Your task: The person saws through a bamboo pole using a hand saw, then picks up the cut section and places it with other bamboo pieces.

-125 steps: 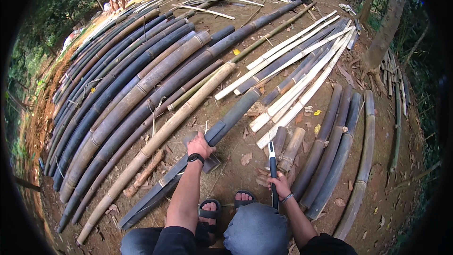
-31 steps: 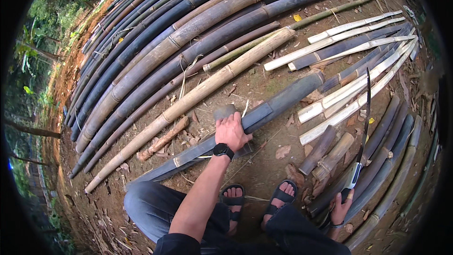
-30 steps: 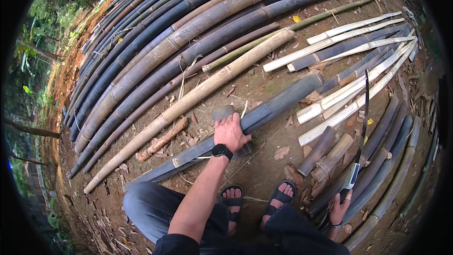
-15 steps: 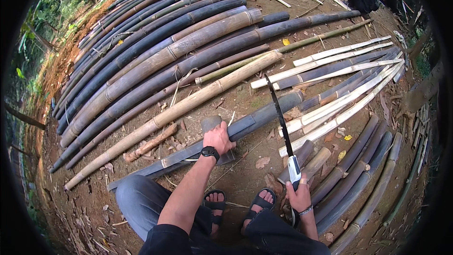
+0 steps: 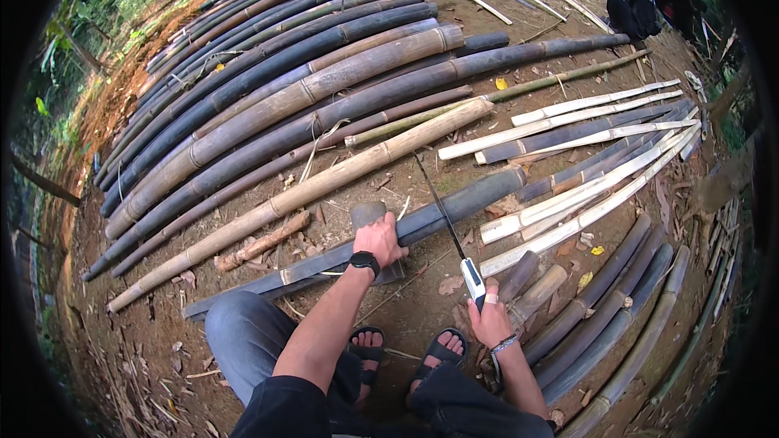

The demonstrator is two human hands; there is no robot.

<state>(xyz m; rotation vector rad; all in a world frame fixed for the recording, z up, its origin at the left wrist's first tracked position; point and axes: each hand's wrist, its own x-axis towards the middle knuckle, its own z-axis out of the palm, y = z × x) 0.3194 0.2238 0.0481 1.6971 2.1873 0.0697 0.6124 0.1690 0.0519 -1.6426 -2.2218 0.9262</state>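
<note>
A dark bamboo pole [image 5: 484,194] lies slantwise in front of my feet, split lengthwise along its nearer left part. My left hand [image 5: 378,242], with a black watch at the wrist, is closed around it near the middle. A short greyish bamboo piece [image 5: 367,212] shows just beyond those fingers; how it meets the pole is hidden. In my right hand [image 5: 490,323] is a hand saw [image 5: 473,277] with a white and black handle. Its thin dark blade crosses over the pole to the right of my left hand; whether the teeth touch it I cannot tell.
A pale bamboo pole [image 5: 324,189] lies just beyond, then a row of long dark poles [image 5: 268,118]. Split white strips [image 5: 560,209] spread at the right. Several shorter bamboo lengths [image 5: 600,332] lie by my right arm. A person in dark clothes [image 5: 631,4] sits far right.
The saw has swung left and down, from upright beyond the pole's right part to across the pole. My right hand moved slightly left; my left hand keeps its grip.
</note>
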